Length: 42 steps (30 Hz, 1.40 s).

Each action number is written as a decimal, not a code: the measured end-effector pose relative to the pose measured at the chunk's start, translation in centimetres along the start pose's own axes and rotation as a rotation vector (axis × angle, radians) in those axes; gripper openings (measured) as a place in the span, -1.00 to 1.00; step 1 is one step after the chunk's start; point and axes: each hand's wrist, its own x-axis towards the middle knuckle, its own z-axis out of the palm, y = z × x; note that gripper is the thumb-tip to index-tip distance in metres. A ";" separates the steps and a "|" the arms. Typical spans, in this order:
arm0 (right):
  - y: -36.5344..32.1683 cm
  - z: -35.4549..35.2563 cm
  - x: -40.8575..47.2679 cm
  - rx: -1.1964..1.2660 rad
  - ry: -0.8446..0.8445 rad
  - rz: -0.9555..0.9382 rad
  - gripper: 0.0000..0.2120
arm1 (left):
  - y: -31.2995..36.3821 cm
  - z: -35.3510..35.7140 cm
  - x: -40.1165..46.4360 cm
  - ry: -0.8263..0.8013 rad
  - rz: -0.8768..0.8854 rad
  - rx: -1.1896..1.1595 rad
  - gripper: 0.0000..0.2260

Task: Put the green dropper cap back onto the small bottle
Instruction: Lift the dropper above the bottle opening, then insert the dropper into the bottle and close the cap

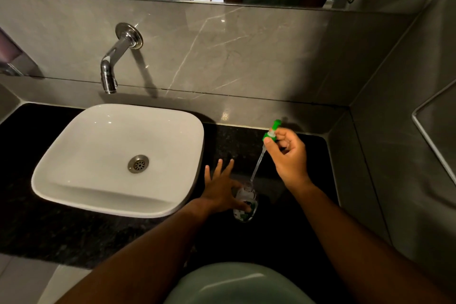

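Observation:
A small clear bottle [245,202] with a green-and-white label stands on the black counter, right of the basin. My left hand [222,187] steadies it, thumb and one finger on its side and the other fingers spread. My right hand [288,153] pinches the green dropper cap [271,133] above and to the right of the bottle. The cap is tilted, and its clear glass pipette [257,166] slants down-left with its tip at the bottle's mouth.
A white square basin [74,155] sits on the black granite counter [49,229] to the left, under a chrome wall tap [111,66]. Grey tiled walls close the back and right side. A mirror runs along the top.

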 end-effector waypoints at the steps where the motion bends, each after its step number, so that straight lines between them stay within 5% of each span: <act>1: 0.1 0.0 -0.1 -0.014 -0.007 -0.006 -0.79 | 0.0 0.0 0.1 -0.001 0.001 0.000 -0.34; 11: 6.1 0.1 -7.1 -0.309 -0.281 0.176 -0.71 | 0.6 -0.2 -0.6 0.025 -0.019 -0.025 -0.35; 15: 7.0 -0.3 -8.6 -0.308 -0.258 0.252 -0.67 | 1.0 0.2 -1.3 0.029 -0.028 -0.053 -0.35; 21: 6.6 -0.8 -8.3 -0.108 -0.365 0.341 -0.31 | 1.0 0.3 -1.3 -0.008 -0.085 -0.082 -0.33; 30: 6.1 1.4 -8.1 -0.186 -0.243 0.335 -0.07 | 1.8 1.4 -1.1 -0.013 -0.117 -0.065 -0.28; 36: 6.4 0.8 -7.9 -0.137 -0.281 0.336 -0.24 | 1.9 0.7 -1.2 0.019 -0.093 -0.084 -0.30; 39: 6.2 0.7 -7.4 -0.303 -0.171 0.276 -0.17 | 2.4 0.7 -1.1 -0.010 -0.096 -0.052 -0.37; 42: 6.5 0.6 -7.3 -0.213 -0.221 0.307 -0.12 | 2.3 0.6 -1.0 -0.008 -0.111 -0.061 -0.37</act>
